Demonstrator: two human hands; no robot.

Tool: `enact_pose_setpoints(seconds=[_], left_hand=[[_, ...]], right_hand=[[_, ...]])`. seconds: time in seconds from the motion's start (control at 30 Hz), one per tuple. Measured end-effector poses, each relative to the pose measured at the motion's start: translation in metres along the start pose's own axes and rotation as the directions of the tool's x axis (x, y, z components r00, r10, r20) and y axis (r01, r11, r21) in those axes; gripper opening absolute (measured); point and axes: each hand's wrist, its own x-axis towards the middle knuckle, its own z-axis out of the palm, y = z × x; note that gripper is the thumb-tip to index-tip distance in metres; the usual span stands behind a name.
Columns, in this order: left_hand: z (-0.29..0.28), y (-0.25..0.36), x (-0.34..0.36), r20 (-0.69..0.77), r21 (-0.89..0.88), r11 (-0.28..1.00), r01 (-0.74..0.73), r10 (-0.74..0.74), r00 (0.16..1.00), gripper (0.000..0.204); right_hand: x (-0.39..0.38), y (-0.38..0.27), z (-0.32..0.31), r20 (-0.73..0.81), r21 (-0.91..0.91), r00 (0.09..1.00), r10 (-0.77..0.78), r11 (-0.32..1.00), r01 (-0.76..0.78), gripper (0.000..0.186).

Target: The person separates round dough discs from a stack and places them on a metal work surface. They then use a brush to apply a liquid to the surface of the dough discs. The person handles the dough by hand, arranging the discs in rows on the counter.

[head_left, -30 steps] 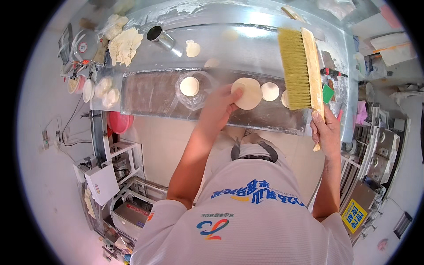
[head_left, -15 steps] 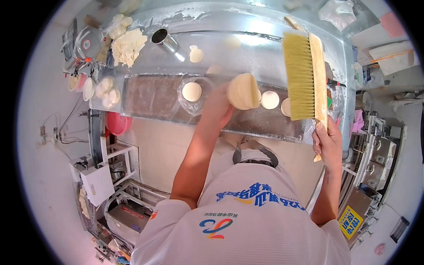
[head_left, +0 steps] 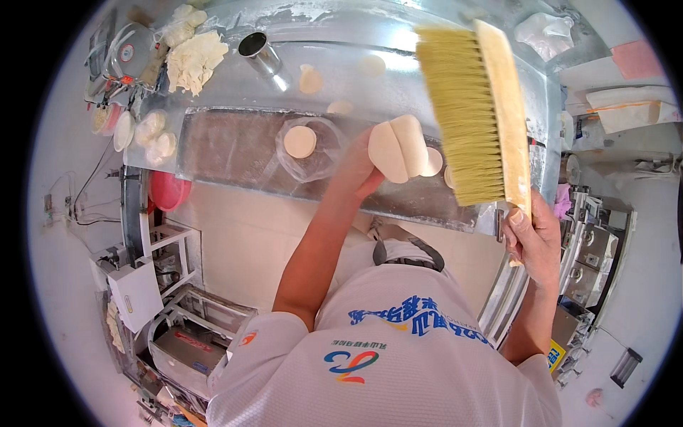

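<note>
My left hand [head_left: 358, 169] is closed around flat dough rounds [head_left: 400, 149], which part into two thick leaves above the worktop. In my right hand [head_left: 535, 238] is the wooden handle of a wide brush with yellow bristles [head_left: 466, 117], held upright. More pale rounds lie on the dark board, one pale round [head_left: 432, 163] just behind the held ones, another partly covered by the bristles. Left of my left hand, a round stack of dough [head_left: 300, 141] sits on a clear plastic bag [head_left: 318, 168]. My left fingertips are mostly hidden behind the dough.
A metal cylinder [head_left: 263, 55] lies tilted on the steel worktop, near thin pale rounds [head_left: 311, 80]. Crumpled dough sheets [head_left: 197, 62], bagged dough [head_left: 156, 136] and a scale [head_left: 129, 53] are at the left. A pink basin [head_left: 169, 191] is below the table's left end.
The dough rounds in my left hand have tipped and parted into two leaves. The brush has risen slightly and moved left at its top. The whole view has shifted a little.
</note>
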Motion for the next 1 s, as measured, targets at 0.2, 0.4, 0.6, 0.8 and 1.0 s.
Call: enact_pose_setpoints(seconds=[0.2,0.4,0.6,0.8,1.0], left_hand=[[0.004,0.006,0.003,0.021,-0.144,0.988,-0.047,0.050,0.999,0.039],[-0.003,0.009,0.003,-0.054,-0.133,0.988,-0.080,0.073,0.996,0.041],[0.002,0.021,0.003,-0.081,0.072,0.997,-0.034,0.040,0.996,0.037],[-0.014,0.007,0.018,-0.028,0.156,0.963,-0.220,0.227,0.973,0.043],[0.010,0.026,0.016,-0.215,0.114,0.988,-0.101,0.124,0.969,0.039]], right_hand=[[0.008,0.002,0.011,0.082,-0.299,0.992,0.095,0.952,-0.066,0.034],[-0.010,0.001,0.023,-0.036,-0.287,0.985,0.169,0.942,-0.172,0.029],[0.009,0.013,0.024,-0.204,-0.535,0.978,-0.045,0.842,-0.073,0.037],[-0.014,0.036,0.083,0.145,-0.864,0.945,-0.293,0.429,0.265,0.052],[-0.012,0.026,0.085,-0.051,-0.781,0.974,-0.222,0.617,0.100,0.058]])
